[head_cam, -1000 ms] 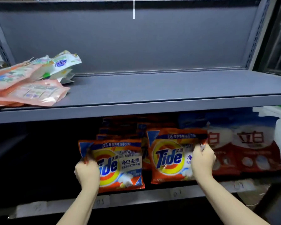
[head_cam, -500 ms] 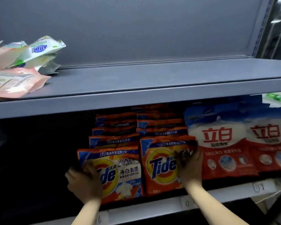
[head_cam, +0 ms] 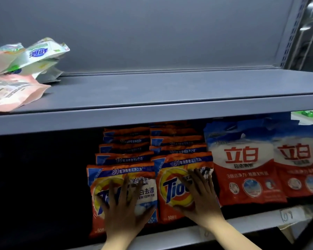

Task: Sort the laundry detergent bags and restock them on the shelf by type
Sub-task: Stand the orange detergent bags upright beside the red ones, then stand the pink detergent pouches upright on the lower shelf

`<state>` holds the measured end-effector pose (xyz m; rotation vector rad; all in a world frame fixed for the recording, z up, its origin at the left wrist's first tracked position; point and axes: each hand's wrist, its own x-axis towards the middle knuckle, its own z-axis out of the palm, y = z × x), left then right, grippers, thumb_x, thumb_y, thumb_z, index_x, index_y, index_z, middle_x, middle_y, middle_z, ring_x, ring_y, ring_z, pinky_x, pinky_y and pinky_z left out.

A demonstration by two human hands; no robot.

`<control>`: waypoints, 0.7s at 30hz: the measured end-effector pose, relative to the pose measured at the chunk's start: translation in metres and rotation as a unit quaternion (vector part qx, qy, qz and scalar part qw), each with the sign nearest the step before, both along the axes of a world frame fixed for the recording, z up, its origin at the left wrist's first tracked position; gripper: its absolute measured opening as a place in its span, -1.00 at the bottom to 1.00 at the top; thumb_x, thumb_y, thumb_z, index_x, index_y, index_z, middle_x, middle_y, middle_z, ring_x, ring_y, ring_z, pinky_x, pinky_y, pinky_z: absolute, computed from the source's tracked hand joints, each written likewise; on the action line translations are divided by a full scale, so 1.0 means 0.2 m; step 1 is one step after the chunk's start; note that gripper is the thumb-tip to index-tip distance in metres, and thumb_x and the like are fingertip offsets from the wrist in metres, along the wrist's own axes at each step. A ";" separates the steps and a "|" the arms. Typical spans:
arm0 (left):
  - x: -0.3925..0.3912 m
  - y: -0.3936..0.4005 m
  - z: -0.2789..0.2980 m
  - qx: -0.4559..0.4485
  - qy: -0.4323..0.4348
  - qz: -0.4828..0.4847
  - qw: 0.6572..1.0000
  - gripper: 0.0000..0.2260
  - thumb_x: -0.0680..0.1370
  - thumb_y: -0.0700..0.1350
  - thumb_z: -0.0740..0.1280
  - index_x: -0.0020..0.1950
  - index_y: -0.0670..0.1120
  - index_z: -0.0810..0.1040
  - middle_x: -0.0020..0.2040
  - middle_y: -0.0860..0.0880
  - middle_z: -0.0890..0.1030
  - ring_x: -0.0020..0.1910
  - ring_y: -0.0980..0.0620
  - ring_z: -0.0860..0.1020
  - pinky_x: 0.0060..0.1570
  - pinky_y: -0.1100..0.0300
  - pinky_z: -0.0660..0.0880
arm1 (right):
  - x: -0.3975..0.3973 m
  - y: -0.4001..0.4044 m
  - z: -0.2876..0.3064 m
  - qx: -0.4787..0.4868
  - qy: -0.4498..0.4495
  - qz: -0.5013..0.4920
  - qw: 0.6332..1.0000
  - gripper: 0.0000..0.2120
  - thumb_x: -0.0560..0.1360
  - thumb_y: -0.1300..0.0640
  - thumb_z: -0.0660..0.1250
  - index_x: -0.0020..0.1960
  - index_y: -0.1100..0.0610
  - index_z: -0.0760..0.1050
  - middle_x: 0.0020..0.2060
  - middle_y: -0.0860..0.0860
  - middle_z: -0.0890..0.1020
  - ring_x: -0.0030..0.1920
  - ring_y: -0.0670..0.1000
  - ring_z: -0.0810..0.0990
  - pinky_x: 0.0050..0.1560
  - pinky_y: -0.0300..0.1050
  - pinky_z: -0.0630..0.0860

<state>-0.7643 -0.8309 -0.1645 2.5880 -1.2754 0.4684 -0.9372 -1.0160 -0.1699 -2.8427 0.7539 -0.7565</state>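
Since a moment ago my hands are no longer gripping the top corners of the front Tide bags; both are now lying flat against the bag faces, and my view is sitting closer to the lower shelf. My left hand (head_cam: pixel 122 206) is pressing with fingers spread wide on the left front Tide bag (head_cam: pixel 146 193), and my right hand (head_cam: pixel 200 197) is pressing the same way, fingers splayed, on the right front Tide bag (head_cam: pixel 172 192). Both bags are standing upright at the front edge of the lower shelf (head_cam: pixel 242 222), side by side, with more orange Tide bags (head_cam: pixel 177 141) lining up behind them in two rows. Just to their right, two red-and-blue Liby bags (head_cam: pixel 242 168) are standing upright. On the upper shelf (head_cam: pixel 170 87), at its far left, a loose pile of pink and green-white pouches (head_cam: pixel 25 69) is lying flat.
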 end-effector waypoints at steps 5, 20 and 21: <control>-0.01 0.00 0.04 0.044 0.025 -0.011 0.999 -0.28 0.39 0.52 0.01 0.46 0.21 0.23 0.50 -0.09 0.25 0.44 -0.42 0.10 0.30 -0.48 -0.05 | 0.02 0.03 0.04 0.013 0.041 -0.039 0.998 -0.17 0.34 -0.56 0.07 0.51 -0.24 0.02 0.48 -0.05 0.23 0.51 0.03 0.05 0.43 0.20 -0.06; -0.26 0.12 0.50 0.030 0.100 0.095 0.990 -0.66 0.54 0.22 0.12 0.09 0.05 0.52 0.03 0.05 0.58 0.03 0.06 0.55 0.04 0.18 0.48 | -0.05 0.19 0.56 0.144 0.087 0.038 0.985 -0.57 0.52 -0.16 0.20 0.33 -0.03 0.42 0.12 -0.01 0.60 0.05 -0.06 0.57 0.08 -0.09 0.53; -0.29 0.14 0.57 0.006 0.060 0.097 0.993 -0.71 0.54 0.20 0.12 -0.05 0.04 0.50 -0.09 0.07 0.57 -0.05 0.06 0.56 -0.01 0.18 0.45 | -0.05 0.23 0.61 0.134 0.067 0.050 0.987 -0.61 0.51 -0.17 0.18 0.25 -0.03 0.49 -0.03 -0.04 0.65 -0.13 -0.08 0.60 -0.09 -0.12 0.57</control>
